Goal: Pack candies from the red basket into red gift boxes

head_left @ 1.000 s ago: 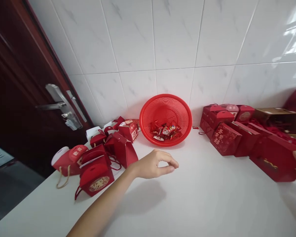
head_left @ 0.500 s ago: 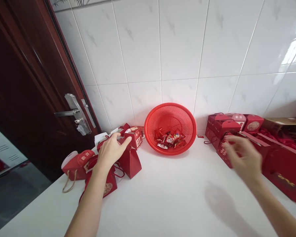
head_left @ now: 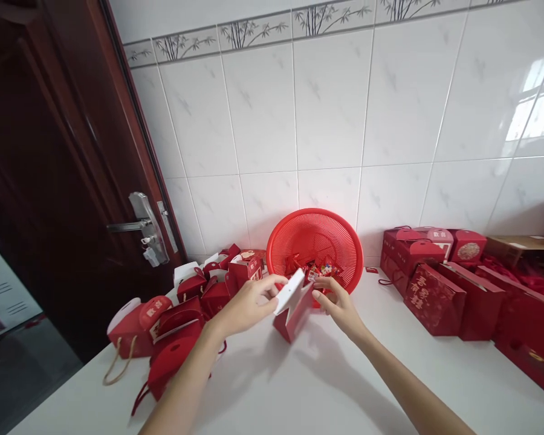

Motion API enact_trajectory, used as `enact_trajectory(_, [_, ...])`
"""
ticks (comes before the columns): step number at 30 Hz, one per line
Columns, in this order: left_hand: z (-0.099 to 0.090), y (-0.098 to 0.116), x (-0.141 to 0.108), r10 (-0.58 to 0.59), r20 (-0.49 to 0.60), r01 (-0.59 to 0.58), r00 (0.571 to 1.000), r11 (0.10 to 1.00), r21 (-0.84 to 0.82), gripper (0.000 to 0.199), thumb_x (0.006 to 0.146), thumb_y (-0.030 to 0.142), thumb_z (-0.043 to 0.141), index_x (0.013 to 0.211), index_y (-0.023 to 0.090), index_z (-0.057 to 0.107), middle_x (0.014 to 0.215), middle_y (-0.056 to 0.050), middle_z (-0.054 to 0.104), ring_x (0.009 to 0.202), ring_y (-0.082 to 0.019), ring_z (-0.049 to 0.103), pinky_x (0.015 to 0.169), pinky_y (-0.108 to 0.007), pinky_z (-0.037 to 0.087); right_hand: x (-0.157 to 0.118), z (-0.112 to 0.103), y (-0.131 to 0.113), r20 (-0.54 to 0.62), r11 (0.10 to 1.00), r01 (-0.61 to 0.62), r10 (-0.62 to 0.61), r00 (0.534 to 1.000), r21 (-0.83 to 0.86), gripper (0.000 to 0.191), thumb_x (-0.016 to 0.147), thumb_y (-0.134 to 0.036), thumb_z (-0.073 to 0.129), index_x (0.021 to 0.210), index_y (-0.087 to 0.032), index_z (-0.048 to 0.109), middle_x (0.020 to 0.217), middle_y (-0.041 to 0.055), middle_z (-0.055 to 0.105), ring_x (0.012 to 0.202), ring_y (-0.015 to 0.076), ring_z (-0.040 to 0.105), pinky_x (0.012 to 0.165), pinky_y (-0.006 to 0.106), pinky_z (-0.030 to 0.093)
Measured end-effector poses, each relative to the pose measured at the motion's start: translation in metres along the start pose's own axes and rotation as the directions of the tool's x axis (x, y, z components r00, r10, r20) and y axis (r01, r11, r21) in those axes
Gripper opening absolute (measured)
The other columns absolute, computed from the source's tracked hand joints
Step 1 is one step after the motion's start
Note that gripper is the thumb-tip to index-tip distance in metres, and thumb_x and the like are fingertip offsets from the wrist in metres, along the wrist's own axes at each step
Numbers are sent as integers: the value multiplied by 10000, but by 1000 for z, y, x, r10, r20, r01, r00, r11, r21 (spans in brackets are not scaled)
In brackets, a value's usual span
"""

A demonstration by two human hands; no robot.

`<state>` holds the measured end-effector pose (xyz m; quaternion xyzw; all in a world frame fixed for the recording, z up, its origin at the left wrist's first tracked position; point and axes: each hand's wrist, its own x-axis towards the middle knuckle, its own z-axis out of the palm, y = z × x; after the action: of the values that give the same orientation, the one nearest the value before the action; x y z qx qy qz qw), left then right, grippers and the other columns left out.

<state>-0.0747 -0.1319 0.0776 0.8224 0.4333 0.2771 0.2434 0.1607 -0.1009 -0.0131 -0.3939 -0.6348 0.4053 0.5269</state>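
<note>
A small red gift box (head_left: 294, 323) is between my hands above the front of the table, its top flaps unfolded and one white inner face turned up. My left hand (head_left: 252, 302) pinches the flap on the box's left side. My right hand (head_left: 338, 304) is closed on its upper right edge, the fingertips partly hidden by the card. Just behind the box leans a red plastic basket (head_left: 315, 216), with several red-wrapped candies (head_left: 320, 267) inside; the box and fingers cover its lower rim.
Several red gift boxes (head_left: 156, 311) with cord handles crowd the left side of the white table (head_left: 344, 386). More red boxes and bags (head_left: 435, 299) stand along the right. A tiled wall (head_left: 329, 121) rises behind, and a dark wooden door (head_left: 68, 151) is at left.
My left hand has brought a box from the left group to the middle. My right hand has moved left from the right-hand boxes and taken hold of it. The view has tilted up.
</note>
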Motion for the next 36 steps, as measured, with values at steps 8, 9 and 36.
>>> enact_trajectory(8, [22,-13,42,45,-121,-70,992,974,-215,382,862,308,558,1206,156,625,782,1,638,736,-143,585,731,-274,478,-1,-47,-27,338,994,-105,112,935,-37,445,765,-590,732,720,-173,584,652,-21,522,558,95,446,481,231,343])
enact_trajectory(9, [23,-16,45,40,-113,-67,993,967,-245,387,856,320,570,1201,153,628,770,4,633,713,-138,573,713,-270,473,-2,-53,-30,360,993,-99,114,926,-60,437,773,-578,731,707,-173,583,646,-23,518,561,96,452,499,234,359])
enact_trajectory(36, [37,-52,74,-43,75,66,996,938,-340,408,896,427,594,1174,145,696,1054,-104,770,998,-233,708,940,-371,538,-14,-84,-74,405,919,77,95,909,-388,486,956,-613,461,798,-185,629,794,48,649,747,183,614,680,307,489])
